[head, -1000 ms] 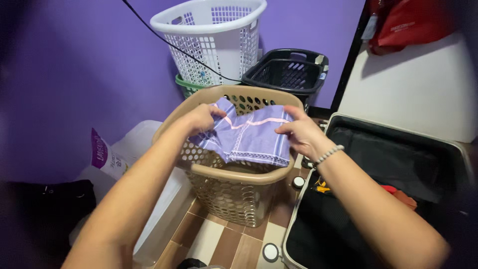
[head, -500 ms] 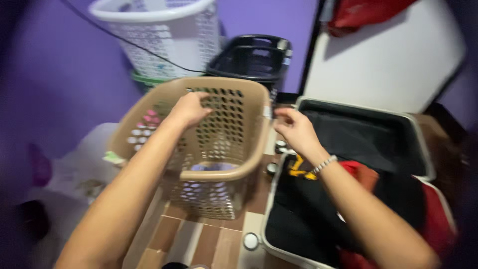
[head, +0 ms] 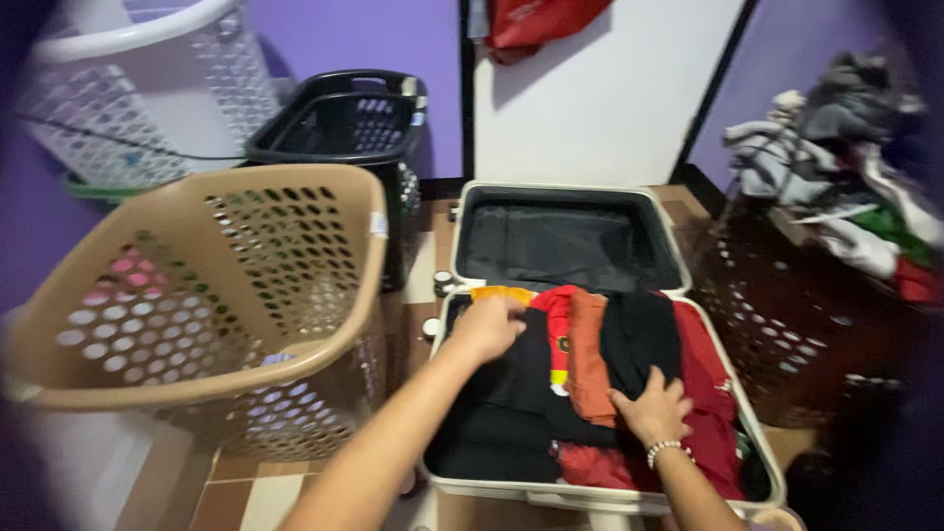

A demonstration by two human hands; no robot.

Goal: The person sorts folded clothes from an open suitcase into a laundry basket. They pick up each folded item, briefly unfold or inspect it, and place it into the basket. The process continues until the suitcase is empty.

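On the floor lay one open suitcase [head: 575,236], its lid flat toward the white wall and lined in black, its near half packed with folded clothes [head: 629,344]: black, red and orange pieces, with one yellow bit at the top left corner. Four baskets stood about it. One tan basket [head: 197,295] sat just left of the suitcase, tilted, with something pink and something pale purple showing through its holes. One black basket [head: 339,123] stood behind that, one white basket [head: 138,88] at the far left against the purple wall, and one dark basket [head: 787,324] at the right, heaped with a pile of grey, white, green and red clothing [head: 846,167]. A red bag [head: 536,20] hung at the top edge, over the white wall. A thin black cord crossed the white basket. Small round wheels showed at the suitcase's left edge, between it and the tan basket.

Both hands were down in the packed half, well apart from each other. The left hand [head: 489,326] was curled loosely on the black cloth near the yellow bit, its fingers bent under; whether it pinched the cloth I could not tell. The right hand [head: 651,408], a bead bracelet at its wrist, lay spread and flat on the dark clothes at the middle, fingers splayed, pressing down and gripping nothing.
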